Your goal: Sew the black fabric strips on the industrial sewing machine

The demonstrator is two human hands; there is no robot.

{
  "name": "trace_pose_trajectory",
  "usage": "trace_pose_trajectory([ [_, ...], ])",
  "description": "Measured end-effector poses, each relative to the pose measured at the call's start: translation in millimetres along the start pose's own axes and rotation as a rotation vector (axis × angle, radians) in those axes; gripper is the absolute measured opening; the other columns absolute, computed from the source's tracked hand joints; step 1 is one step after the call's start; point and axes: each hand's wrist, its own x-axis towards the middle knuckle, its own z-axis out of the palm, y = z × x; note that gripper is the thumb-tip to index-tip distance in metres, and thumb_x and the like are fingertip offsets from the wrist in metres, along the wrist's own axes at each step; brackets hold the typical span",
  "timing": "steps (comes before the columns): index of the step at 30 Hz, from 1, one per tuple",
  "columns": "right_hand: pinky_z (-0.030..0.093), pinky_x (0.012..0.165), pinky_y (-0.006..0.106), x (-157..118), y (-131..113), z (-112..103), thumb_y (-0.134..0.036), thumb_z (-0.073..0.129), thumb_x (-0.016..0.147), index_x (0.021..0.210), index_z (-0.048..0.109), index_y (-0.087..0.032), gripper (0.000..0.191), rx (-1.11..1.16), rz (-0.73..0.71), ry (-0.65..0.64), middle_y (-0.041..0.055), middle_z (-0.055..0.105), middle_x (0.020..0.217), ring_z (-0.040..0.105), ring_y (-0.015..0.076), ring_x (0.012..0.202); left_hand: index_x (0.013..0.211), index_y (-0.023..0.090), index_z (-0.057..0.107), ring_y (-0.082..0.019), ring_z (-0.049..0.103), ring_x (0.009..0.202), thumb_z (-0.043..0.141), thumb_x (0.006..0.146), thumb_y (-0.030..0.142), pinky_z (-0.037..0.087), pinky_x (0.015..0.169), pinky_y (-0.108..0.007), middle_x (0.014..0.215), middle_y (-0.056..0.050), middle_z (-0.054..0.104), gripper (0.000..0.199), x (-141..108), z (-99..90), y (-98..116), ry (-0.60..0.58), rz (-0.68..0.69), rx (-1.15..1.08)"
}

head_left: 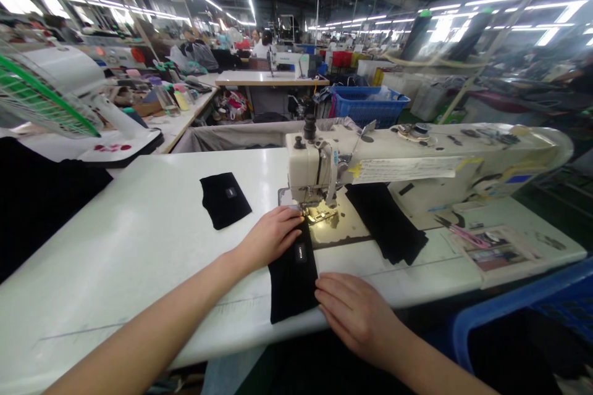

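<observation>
A black fabric piece (293, 287) with a small label lies under the needle area of a white sewing machine (309, 166) and reaches toward the table's front edge. My left hand (273, 233) presses on its upper part beside the presser foot, fingers together. At the piece's right edge, my right hand (352, 308) touches the cloth with its fingertips, fingers close together and lying fairly flat. Another black labelled piece (225, 200) lies on the white table (185, 259) to the left. A stack of black pieces (386, 222) rests right of the needle, partly under the machine arm.
Pink-handled scissors (470, 236) and a small tray (498, 253) are at the right. A blue basket (463, 327) stands at the lower right. Dark fabric (41, 197) covers the table's left side, near a green-and-white fan (60, 89).
</observation>
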Motion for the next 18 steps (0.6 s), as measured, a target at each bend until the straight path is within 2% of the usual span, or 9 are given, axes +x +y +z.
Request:
trace_pose_trajectory([
  [8,0.058,0.09,0.036,1.2,-1.1,-0.6,-0.012,0.043,0.098,0.113,0.065,-0.012,0.026,-0.007,0.002,0.008,0.014,0.072,0.108,0.067,0.0227,0.104,0.117,0.015,0.068,-0.026,0.06,0.107,0.05,0.098,0.022,0.054,0.096,-0.045,0.117,-0.014,0.066,0.027,-0.1,0.4,-0.6,-0.002,-0.004,0.012],
  [18,0.056,0.095,0.037,0.8,0.0,-0.2,-0.01,0.047,0.096,0.115,0.064,-0.009,0.025,-0.043,-0.024,-0.059,0.015,0.07,0.111,0.065,0.0245,0.108,0.118,0.016,0.068,-0.026,0.06,0.107,0.05,0.098,0.022,0.054,0.097,-0.045,0.118,-0.013,0.066,0.027,0.8,-0.7,-1.0,-0.02,-0.008,0.016],
])
